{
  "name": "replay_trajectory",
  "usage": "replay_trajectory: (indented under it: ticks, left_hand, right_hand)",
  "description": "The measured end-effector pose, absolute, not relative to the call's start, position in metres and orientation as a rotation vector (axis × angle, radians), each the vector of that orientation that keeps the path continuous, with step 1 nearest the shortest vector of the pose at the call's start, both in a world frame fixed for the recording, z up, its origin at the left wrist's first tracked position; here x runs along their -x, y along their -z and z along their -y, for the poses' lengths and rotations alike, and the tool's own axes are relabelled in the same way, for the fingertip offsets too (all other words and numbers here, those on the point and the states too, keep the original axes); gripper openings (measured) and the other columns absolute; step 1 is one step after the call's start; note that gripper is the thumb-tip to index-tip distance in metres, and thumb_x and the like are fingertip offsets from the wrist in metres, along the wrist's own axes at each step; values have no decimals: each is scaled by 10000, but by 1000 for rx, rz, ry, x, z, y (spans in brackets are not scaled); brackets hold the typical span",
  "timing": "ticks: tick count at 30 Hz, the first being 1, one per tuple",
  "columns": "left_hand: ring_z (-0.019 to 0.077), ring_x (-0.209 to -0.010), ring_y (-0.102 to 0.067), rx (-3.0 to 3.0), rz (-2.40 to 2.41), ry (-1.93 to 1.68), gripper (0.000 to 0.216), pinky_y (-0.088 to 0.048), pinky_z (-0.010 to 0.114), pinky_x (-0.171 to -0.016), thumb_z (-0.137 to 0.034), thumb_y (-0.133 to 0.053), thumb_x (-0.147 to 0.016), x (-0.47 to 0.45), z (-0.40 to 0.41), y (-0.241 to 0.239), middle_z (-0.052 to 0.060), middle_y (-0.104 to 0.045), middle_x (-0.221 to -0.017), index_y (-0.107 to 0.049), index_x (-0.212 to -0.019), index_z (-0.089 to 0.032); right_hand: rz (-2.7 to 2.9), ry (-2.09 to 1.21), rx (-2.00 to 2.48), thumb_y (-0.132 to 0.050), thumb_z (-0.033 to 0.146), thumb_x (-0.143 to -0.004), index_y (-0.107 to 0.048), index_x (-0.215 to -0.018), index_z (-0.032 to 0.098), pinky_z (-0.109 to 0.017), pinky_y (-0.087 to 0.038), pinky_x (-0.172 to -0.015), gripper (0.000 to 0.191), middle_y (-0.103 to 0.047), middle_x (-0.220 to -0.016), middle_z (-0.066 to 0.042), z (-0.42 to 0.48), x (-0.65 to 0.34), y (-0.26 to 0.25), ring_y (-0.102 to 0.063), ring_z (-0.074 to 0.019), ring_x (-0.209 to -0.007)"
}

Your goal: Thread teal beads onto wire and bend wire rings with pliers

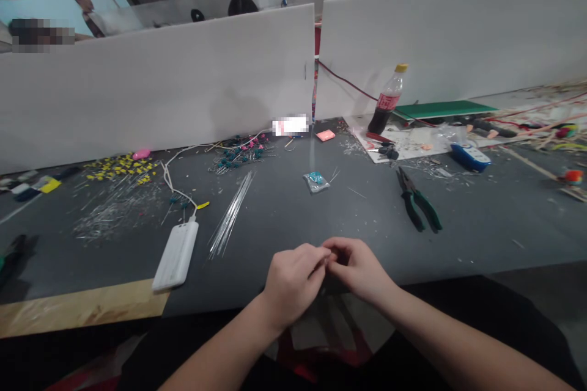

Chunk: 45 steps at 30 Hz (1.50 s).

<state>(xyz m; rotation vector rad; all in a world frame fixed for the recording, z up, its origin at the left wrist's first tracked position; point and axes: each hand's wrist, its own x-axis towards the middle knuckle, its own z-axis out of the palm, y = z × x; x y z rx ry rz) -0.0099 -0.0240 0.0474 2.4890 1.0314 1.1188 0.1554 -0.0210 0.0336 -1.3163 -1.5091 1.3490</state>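
Note:
My left hand (296, 278) and my right hand (355, 264) meet over the front edge of the dark table (284, 220). The fingertips of both are pinched together; whatever sits between them is too small and hidden to name. Beyond them lies a small clear bag (316, 182) with teal pieces inside. Left of my hands is a bundle of thin metal wires (233, 211). Green-handled pliers (417, 201) rest to the right, their jaws pointing away from me.
A white power bank (177, 255) with a cable lies left. Behind are yellow pieces (121, 168), loose wire bits (121, 211) and teal-tipped wires (238, 156). A cola bottle (387, 101) stands back right, near a blue-and-white object (471, 157). White partitions (160, 91) line the back; people are beyond.

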Motion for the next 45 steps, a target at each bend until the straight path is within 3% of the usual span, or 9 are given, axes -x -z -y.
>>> replay_trajectory:
  ticks: [5, 8, 11, 16, 26, 32, 35, 39, 45]
  left_hand:
    - [165, -636, -657, -2820, -617, -1180, 238, -460, 271, -532, -94, -505, -869, 19, 23, -47, 72, -736, -824, -605, -1077, -152]
    - [170, -712, -674, -2699, -551, -1280, 243, -484, 268, -587, -75, -537, -843, 21, 20, -44, 81, -735, -881, -609, -1058, -161]
    - [137, -707, -650, -2443, -706, -1327, 199, -493, 235, -633, -48, -569, -816, 15, 18, -42, 38, -705, -810, -627, -949, -184]
    - [108, -620, -557, -1999, -1155, -908, 69, -434, 196, -547, -140, -628, -805, 5, 16, -50, 2, -621, -732, -652, -854, -183]
    - [92, -563, -491, -1983, -1163, -906, 104, -371, 194, -527, -89, -608, -731, 8, 15, -55, -23, -529, -619, -678, -740, -166]
    - [85, -519, -476, -1759, -1201, -984, 193, -368, 195, -522, -20, -553, -684, 9, 12, -49, -39, -488, -548, -681, -652, -162]
    - [90, -557, -488, -1752, -1173, -997, 169, -381, 201, -555, -48, -586, -704, 12, 8, -50, -34, -503, -580, -697, -681, -172]
    - [86, -557, -476, -1674, -1198, -970, 50, -385, 206, -559, -144, -659, -736, 15, 5, -52, -47, -471, -587, -693, -737, -181]
    - [77, -621, -543, -1297, -1059, -873, 230, -451, 204, -585, -194, -698, -732, 14, 9, -52, -19, -544, -822, -621, -948, -195]
  right_hand:
    - [1575, -1305, 1380, -559, 126, -647, -715, -786, 197, -276, -390, -562, 221, -631, -638, -4, 25, -156, -37, -516, -148, -580]
    - [1578, -1289, 1372, -544, 161, -667, -688, -721, 199, -261, -343, -518, 159, -586, -595, 9, 25, -156, -39, -465, -132, -541]
    - [1527, -1366, 1338, -540, 181, -660, -624, -644, 188, -250, -311, -499, 86, -508, -535, 29, 23, -157, -37, -420, -119, -516]
    - [1553, -1324, 1359, -504, 130, -623, -569, -627, 181, -234, -324, -520, 82, -482, -540, 48, 22, -158, -35, -416, -106, -529]
    - [1605, -1286, 1366, -506, 121, -667, -648, -741, 165, -233, -372, -559, 166, -563, -598, 26, 24, -154, -41, -475, -114, -566]
    - [1396, -1570, 1216, -546, 92, -628, -637, -749, 159, -217, -334, -515, 166, -522, -558, 56, 24, -154, -35, -435, -86, -519]
    - [1169, -1746, 1074, -645, 116, -638, -621, -746, 156, -216, -373, -542, 117, -551, -570, 54, 24, -153, -33, -497, -85, -531]
    - [836, -2023, 847, -792, 214, -650, -593, -770, 160, -216, -432, -568, 239, -608, -667, 36, 22, -154, -29, -581, -89, -567]
    - [617, -2182, 698, -874, 266, -603, -547, -735, 166, -177, -430, -531, 366, -623, -647, 38, 19, -158, -23, -606, -78, -550]
